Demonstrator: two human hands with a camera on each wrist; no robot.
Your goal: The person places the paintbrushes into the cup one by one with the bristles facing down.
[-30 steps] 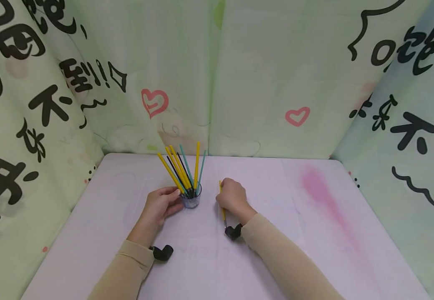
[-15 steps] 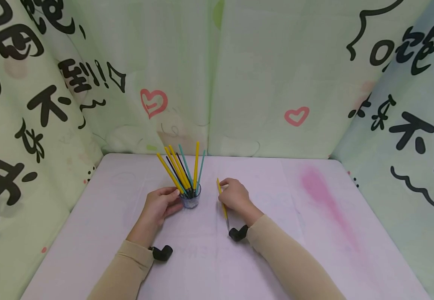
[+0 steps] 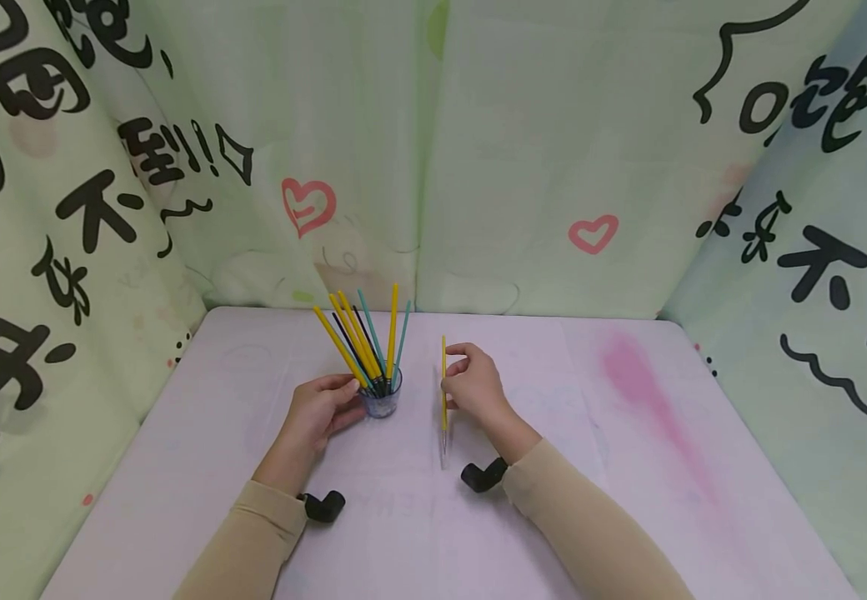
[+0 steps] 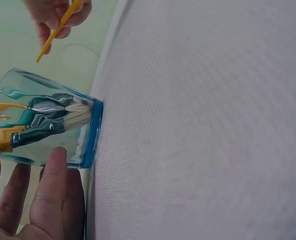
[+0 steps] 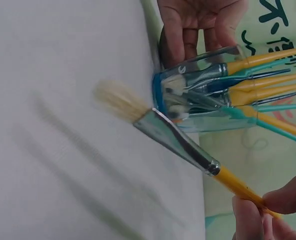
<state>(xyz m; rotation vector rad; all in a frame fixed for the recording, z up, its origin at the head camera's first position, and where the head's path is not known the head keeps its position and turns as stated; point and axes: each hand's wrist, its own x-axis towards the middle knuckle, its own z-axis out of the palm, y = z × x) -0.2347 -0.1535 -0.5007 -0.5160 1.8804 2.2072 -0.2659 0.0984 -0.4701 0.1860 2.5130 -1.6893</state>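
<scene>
A clear cup with a blue base [image 4: 95,132] stands upright on the table, holding several paintbrushes [image 3: 358,337], bristles down, with yellow, teal and dark handles. My left hand [image 3: 323,412] is at its left side; in the left wrist view the fingers [image 4: 50,195] lie fairly straight against the cup wall. To the right of the cup, my right hand [image 3: 474,383] pinches a flat paintbrush [image 5: 180,140] by its yellow handle between thumb and fingers. That brush points bristles down in the head view, its pale bristles blurred in the right wrist view; whether they touch the table cannot be told.
A pale tablecloth [image 3: 373,533] with a pink stain [image 3: 643,375] covers the table. Green-white curtains [image 3: 508,150] with black writing and hearts enclose the back and sides. A black wrist piece [image 3: 324,506] sits at the left cuff, another black wrist piece [image 3: 483,475] at the right.
My right hand has shifted slightly right and turned, its fingers now more visible; the pinched paintbrush has gone from slanted to nearly vertical in the head view. Left hand and cup stay put.
</scene>
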